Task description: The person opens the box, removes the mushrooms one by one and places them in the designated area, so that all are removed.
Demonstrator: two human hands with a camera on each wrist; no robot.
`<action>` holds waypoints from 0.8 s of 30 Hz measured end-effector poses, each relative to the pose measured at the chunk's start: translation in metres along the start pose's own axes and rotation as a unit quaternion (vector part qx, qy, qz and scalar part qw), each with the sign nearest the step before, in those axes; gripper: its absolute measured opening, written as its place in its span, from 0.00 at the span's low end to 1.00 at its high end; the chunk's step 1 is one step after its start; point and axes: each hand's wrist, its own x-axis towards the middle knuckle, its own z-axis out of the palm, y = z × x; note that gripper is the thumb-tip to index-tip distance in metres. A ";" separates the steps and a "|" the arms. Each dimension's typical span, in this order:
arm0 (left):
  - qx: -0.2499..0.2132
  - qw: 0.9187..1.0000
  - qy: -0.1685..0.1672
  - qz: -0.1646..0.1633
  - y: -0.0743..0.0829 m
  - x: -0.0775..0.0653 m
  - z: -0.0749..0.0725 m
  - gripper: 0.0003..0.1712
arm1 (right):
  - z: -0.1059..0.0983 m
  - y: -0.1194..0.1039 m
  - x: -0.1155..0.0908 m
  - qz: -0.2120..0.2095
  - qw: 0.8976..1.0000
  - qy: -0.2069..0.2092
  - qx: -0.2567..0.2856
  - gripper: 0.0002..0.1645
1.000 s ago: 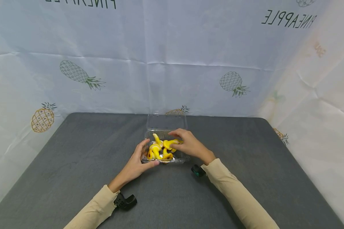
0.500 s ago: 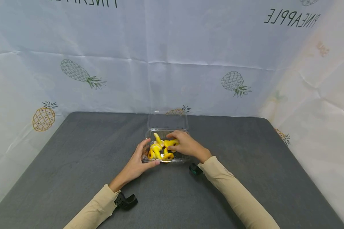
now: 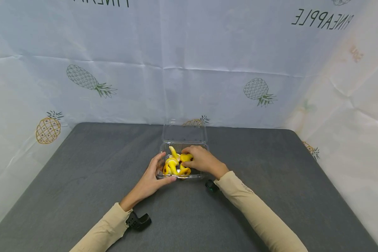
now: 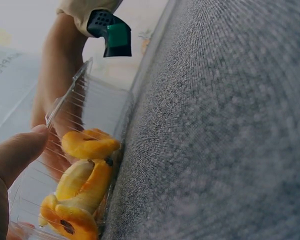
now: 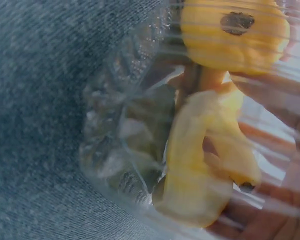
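Note:
A clear plastic clamshell container (image 3: 196, 176) stands on the table with its lid (image 3: 184, 133) tipped up at the back. Several yellow mushroom-shaped pieces (image 3: 172, 166) lie in it, some with dark spots. My left hand (image 3: 151, 178) grips the container's left front corner, thumb on the front rim and fingers along the left side. Inside the right part, my right hand (image 3: 204, 162) has thumb and fingers around one yellow mushroom-shaped piece (image 3: 186, 158), partly hidden by the hand. Through the container wall, the right wrist view shows yellow pieces (image 5: 200, 165) close to the fingers.
A dark grey cloth covers the table (image 3: 82, 185). Behind it hangs a white curtain (image 3: 208, 42) with pineapple prints. A black wrist camera mount (image 3: 138, 222) sits at the left wrist, another (image 3: 212, 186) at the right.
My right hand has shifted a little left and nearer to me, lower into the container over the yellow piece, covering more of it. My left hand keeps its place on the container.

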 end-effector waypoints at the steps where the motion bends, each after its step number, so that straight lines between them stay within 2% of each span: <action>1: -0.001 1.000 0.000 -0.001 0.000 0.000 0.000 0.54 | 0.000 0.000 0.000 -0.002 1.000 -0.002 -0.003 0.30; 6: -0.003 1.000 -0.001 -0.005 0.001 0.000 0.001 0.55 | -0.001 0.000 0.000 -0.017 1.000 -0.013 -0.015 0.27; 14: -0.004 1.000 -0.001 -0.006 0.001 0.000 0.000 0.55 | -0.003 -0.004 -0.002 -0.020 0.999 -0.030 -0.035 0.27; 24: -0.010 1.000 -0.002 -0.001 0.000 0.000 0.000 0.54 | -0.003 0.002 -0.001 -0.053 0.999 0.009 0.003 0.25</action>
